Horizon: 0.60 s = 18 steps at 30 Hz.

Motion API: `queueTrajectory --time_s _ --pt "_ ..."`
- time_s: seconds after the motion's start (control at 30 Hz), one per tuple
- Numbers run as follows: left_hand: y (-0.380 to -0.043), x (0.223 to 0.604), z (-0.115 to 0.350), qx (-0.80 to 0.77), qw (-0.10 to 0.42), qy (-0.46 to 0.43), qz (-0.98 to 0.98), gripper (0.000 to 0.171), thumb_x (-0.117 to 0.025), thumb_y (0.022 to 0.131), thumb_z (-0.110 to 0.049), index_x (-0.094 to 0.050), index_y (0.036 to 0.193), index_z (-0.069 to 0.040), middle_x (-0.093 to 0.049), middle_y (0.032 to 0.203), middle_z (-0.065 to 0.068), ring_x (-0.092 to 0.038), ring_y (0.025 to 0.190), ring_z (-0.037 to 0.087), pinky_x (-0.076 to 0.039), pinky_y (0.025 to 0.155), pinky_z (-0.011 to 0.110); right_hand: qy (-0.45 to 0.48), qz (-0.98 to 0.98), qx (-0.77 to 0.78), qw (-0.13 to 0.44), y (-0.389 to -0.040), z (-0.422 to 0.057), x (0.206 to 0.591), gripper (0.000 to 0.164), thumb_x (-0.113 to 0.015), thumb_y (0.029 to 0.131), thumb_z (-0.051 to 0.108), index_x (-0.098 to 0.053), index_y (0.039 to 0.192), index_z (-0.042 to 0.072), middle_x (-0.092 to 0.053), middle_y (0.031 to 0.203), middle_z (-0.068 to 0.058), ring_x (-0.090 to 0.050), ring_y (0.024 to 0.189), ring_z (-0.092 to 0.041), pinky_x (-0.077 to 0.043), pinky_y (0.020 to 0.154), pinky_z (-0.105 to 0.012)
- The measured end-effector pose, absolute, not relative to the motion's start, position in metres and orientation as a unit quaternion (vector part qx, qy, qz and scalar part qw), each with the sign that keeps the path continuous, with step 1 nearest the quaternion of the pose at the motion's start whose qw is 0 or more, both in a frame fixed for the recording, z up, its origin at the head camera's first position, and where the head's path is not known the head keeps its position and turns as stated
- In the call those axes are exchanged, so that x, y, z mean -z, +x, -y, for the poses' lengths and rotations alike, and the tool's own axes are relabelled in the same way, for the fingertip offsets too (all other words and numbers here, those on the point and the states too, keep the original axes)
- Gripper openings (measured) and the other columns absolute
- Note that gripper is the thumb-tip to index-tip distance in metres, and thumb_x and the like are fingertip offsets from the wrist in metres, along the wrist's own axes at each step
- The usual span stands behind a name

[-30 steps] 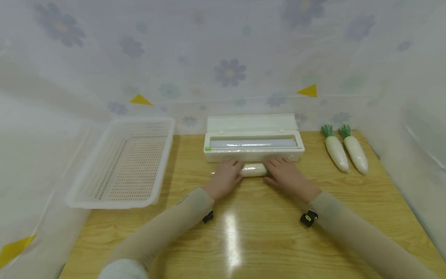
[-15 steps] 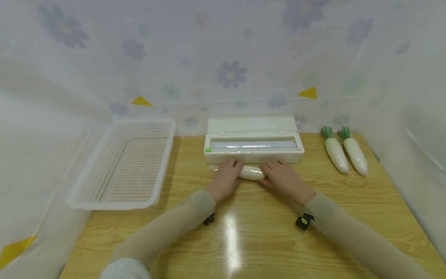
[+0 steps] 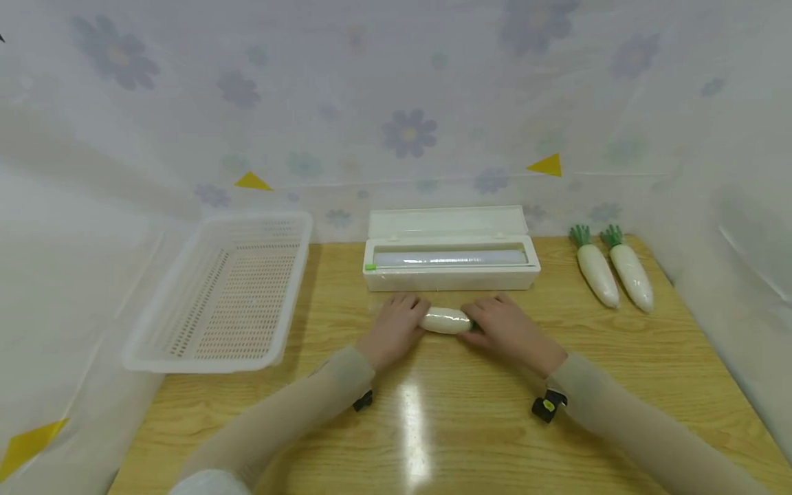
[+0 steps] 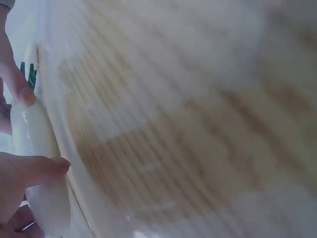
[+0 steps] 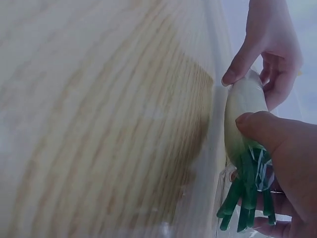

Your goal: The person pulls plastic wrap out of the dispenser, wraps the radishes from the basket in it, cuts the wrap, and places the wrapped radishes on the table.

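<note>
Lengthwise between both hands lies a white radish point(image 3: 445, 320), its surface shiny with clear film, just in front of the cling film box point(image 3: 452, 280). My left hand point(image 3: 394, 326) grips its bare tip end, the thumb point(image 4: 47, 167) laid across the near side in the left wrist view. At the leafy end my right hand point(image 3: 506, 331) holds it, thumb on the white body. The green leaves point(image 5: 248, 191) point out past that hand in the right wrist view, with loose crinkled film point(image 5: 225, 181) around them.
The box's lid point(image 3: 448, 221) stands raised, showing a film roll point(image 3: 449, 258) and a green slider point(image 3: 370, 267). A white perforated basket point(image 3: 291, 289) stands at the left. Two more radishes point(image 3: 597, 275) lie at the right. Flowered sheeting point(image 3: 346, 137) walls the table.
Both hands have drawn the radish back from the box toward the body. The right hand shifted slightly inward, then outward again. The box, basket and other radishes stay put.
</note>
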<state>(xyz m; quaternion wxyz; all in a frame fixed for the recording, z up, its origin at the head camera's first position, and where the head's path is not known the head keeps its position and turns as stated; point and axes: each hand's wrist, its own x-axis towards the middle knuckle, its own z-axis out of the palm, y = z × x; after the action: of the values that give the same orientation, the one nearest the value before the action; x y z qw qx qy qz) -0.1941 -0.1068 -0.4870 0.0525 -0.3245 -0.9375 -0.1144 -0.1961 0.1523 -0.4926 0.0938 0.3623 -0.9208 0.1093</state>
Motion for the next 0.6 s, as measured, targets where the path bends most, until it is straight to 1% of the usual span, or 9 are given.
queueTrajectory --time_s 0.1,0.2,0.37,0.47,0.6 --pt "-0.184 0.482 0.108 0.118 0.031 -0.323 0.939 0.037 -0.072 0.1 -0.018 -0.062 0.134 -0.009 -0.066 0.128 0.009 -0.059 0.124 0.029 -0.043 0.112 0.048 0.366 0.919 -0.118 0.088 -0.193 -0.155 0.493 0.049 -0.081 0.091 0.042 -0.072 0.121 0.005 -0.072 0.109 -0.008 -0.067 0.099 -0.026 -0.05 0.093 -0.051" --pt "-0.175 0.481 0.106 0.129 0.022 -0.324 0.937 0.036 -0.072 0.1 -0.022 -0.063 0.133 -0.011 -0.067 0.126 0.008 -0.06 0.122 0.028 -0.043 0.112 0.047 0.376 0.915 -0.12 0.082 -0.189 -0.16 0.492 0.047 -0.082 0.09 0.042 -0.073 0.12 0.007 -0.069 0.108 -0.007 -0.065 0.098 -0.025 -0.05 0.091 -0.05" --pt "-0.165 0.484 0.104 0.147 0.02 -0.336 0.93 0.038 -0.075 0.097 -0.024 -0.065 0.131 -0.01 -0.068 0.121 0.007 -0.062 0.115 0.025 -0.048 0.106 0.044 0.394 0.908 -0.123 0.069 -0.179 -0.167 0.491 0.044 -0.081 0.091 0.038 -0.073 0.121 0.007 -0.069 0.107 -0.007 -0.065 0.098 -0.026 -0.051 0.089 -0.05" --pt "-0.16 0.486 0.103 0.156 0.022 -0.341 0.927 0.039 -0.077 0.096 -0.023 -0.066 0.129 -0.008 -0.069 0.119 0.008 -0.063 0.111 0.025 -0.05 0.102 0.042 0.399 0.906 -0.125 0.066 -0.174 -0.17 0.491 0.049 -0.081 0.091 0.038 -0.07 0.127 0.005 -0.071 0.11 -0.008 -0.067 0.1 -0.027 -0.051 0.093 -0.052" --pt "-0.157 0.487 0.103 0.171 0.018 -0.339 0.925 0.042 -0.078 0.095 -0.022 -0.064 0.13 -0.005 -0.07 0.118 0.01 -0.063 0.11 0.025 -0.05 0.102 0.042 0.399 0.906 -0.121 0.067 -0.17 -0.17 0.495 0.056 -0.082 0.089 0.04 -0.067 0.13 0.005 -0.071 0.112 -0.008 -0.067 0.101 -0.026 -0.051 0.095 -0.052"
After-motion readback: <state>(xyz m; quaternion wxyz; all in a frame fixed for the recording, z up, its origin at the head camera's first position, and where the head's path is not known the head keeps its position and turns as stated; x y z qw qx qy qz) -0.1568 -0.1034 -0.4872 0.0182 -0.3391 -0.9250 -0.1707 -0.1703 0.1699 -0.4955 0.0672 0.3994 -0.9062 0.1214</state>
